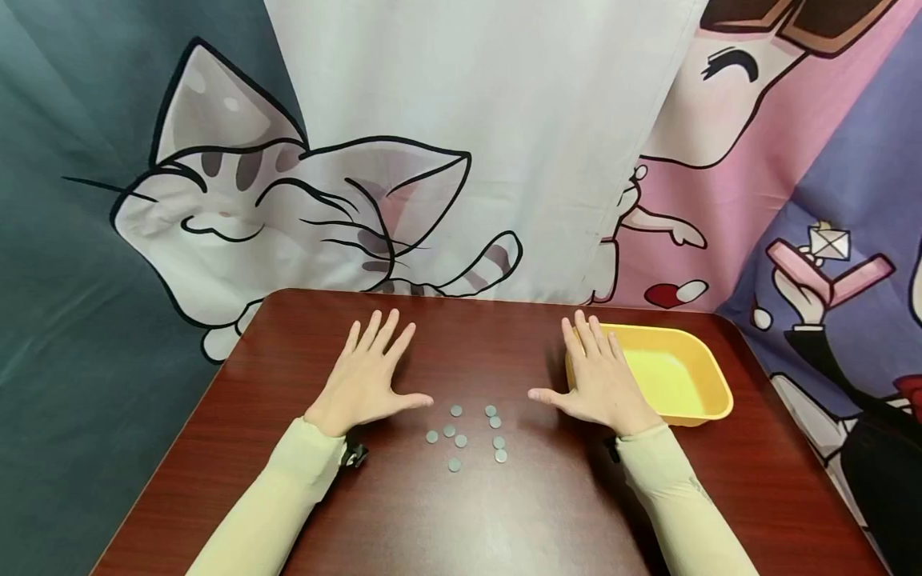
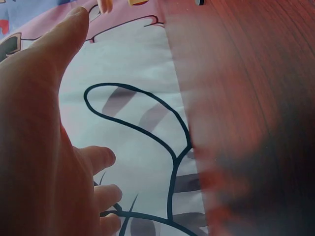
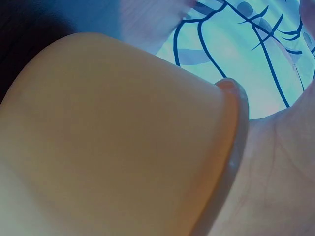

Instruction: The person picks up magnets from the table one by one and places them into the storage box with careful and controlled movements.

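My left hand (image 1: 367, 382) and right hand (image 1: 599, 382): fingers straight, thumbs out. Nine small grey discs (image 1: 460, 441) lie loose between them, well in from far edge of surface (image 1: 403, 512). Yellow tub (image 1: 697, 368) near far right corner; right hand overlaps its left side, contact unclear. Cat-printed cloth (image 1: 432, 208) hangs beyond far edge.

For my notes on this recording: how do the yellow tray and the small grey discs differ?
The tray is yellow; the discs are grey. The tray is one large, walled container, the discs several small, flat pieces. In the head view, the right hand partly hides the tray, while the discs lie uncovered. Both rest on the table.
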Demonstrator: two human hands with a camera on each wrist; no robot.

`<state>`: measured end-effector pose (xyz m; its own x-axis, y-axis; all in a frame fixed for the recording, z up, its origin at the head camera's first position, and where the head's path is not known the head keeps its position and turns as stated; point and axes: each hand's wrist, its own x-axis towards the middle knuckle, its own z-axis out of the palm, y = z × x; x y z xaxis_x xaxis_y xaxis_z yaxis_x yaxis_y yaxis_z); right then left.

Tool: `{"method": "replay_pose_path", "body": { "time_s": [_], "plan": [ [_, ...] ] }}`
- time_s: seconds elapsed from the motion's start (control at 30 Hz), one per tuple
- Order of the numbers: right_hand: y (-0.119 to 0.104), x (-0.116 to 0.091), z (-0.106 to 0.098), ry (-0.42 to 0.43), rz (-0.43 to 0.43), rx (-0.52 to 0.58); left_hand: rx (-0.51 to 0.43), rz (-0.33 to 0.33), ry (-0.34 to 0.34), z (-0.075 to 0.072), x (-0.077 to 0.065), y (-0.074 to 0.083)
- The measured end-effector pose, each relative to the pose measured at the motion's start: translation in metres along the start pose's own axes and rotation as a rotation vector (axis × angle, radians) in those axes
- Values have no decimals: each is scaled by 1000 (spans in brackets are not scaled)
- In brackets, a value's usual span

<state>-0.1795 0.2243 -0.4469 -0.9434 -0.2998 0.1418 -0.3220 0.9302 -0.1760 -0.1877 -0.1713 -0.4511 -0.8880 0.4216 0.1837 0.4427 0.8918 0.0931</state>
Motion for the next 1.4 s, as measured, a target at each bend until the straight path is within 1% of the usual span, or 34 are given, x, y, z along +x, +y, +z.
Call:
{"method": "replay_pose_path", "body": {
  "time_s": [0.23, 0.47, 0.57, 0.63, 0.73, 0.8, 0.87, 0.97, 1.03, 1.1, 1.17, 1.23, 1.4],
  "plan": [
    [-2, 0, 0, 17, -13, -2, 6, 4, 11, -1, -1, -2],
    [-2, -2, -1, 3, -20, 11, -1, 12, 36, -3, -2, -2],
    [2, -3, -7, -23, -38, 26, -10, 15, 37, -2, -3, -3],
    [8, -4, -14, -25, -67, 32, -11, 18, 37, -2, -4, -5],
    [22, -6, -32, -4, -130, 29, -20, 35, 54, -3, -3, -6],
    [35, -6, -45, 35, -184, 15, -18, 54, 68, -4, -1, -7],
    [49, -6, -57, 51, -229, -13, -32, 80, 94, -5, 1, -8],
    [72, -2, -69, 44, -284, -61, -50, 116, 137, -6, 1, -8],
    [85, 3, -73, 27, -306, -88, -69, 142, 165, -6, 1, -7],
    [98, 8, -74, 16, -328, -101, -83, 169, 177, -5, 1, -6],
    [109, 14, -75, 9, -342, -108, -102, 194, 170, -3, 1, -5],
    [119, 21, -75, -12, -350, -116, -125, 209, 147, -1, 2, -3],
    [137, 37, -74, -89, -318, -117, -157, 214, 77, 3, 1, 2]
  ]
}}
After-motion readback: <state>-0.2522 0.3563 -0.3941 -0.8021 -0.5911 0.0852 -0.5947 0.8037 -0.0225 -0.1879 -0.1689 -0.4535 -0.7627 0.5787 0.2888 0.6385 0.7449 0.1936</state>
